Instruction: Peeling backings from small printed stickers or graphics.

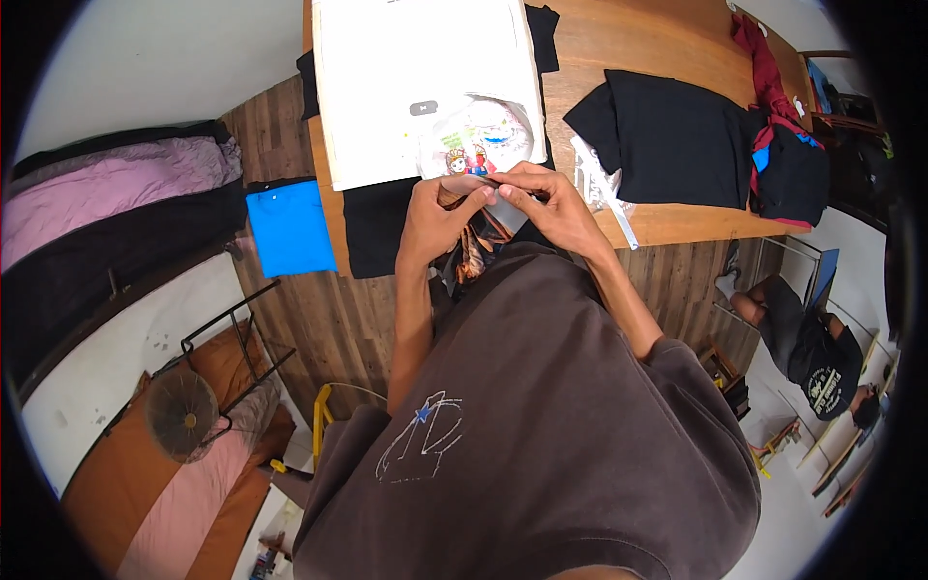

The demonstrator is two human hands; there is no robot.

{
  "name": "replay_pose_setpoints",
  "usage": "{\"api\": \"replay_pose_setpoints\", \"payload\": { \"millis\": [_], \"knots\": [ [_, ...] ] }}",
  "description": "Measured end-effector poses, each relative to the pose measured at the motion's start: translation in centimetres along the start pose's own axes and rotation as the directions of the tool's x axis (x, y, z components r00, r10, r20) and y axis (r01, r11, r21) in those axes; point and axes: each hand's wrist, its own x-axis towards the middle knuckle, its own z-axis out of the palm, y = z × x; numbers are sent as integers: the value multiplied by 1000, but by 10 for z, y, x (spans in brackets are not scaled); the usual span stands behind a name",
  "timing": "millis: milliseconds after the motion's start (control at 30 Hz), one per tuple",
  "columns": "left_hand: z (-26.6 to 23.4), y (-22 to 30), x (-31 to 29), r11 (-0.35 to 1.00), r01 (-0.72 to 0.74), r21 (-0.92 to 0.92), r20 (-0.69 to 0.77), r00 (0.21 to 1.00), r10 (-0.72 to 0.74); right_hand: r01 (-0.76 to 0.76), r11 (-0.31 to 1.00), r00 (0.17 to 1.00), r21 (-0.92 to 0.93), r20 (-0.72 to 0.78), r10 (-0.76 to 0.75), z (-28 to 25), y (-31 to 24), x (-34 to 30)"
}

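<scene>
Both hands meet in front of my chest, over the near edge of the table. Thumb and fingers of my left hand (435, 222) pinch the edge of a thin grey sheet (509, 215). From the other side my right hand (556, 205) pinches the same edge, the two thumbs almost touching. Just beyond my fingers is a clear round-edged film (493, 135) with colourful cartoon figures, over a large white board (425, 58). Black cloth (375, 227) shows below the board. A shiny orange-and-black patterned piece (471, 256) hangs under my hands; how it joins the sheet is hidden.
A folded black garment (681, 140) lies on the wooden table (667, 29), beside white strips (599, 184) and maroon-and-blue cloth (768, 72). Bright blue folded cloth (290, 227) is at left, above a round fan (184, 416). Another person (822, 358) is low at right.
</scene>
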Motion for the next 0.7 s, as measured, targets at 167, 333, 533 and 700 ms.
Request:
{"api": "replay_pose_setpoints", "payload": {
  "millis": [167,333,533,700],
  "knots": [
    [-2,-2,-4,1000,-7,4,7,1000,7,5,1000,1000,23,-18,-4,4,-4,-3],
    [-4,-4,-2,1000,-22,12,14,1000,22,38,999,999,31,-36,-37,7,0,-2],
    [-3,-7,-1,998,-60,9,62,996,59,38,998,999,55,-38,-36,10,1,-2],
    [-2,-11,1,998,-58,-21,61,996,59,37,997,997,62,-64,-33,13,4,-3]
  ]
}}
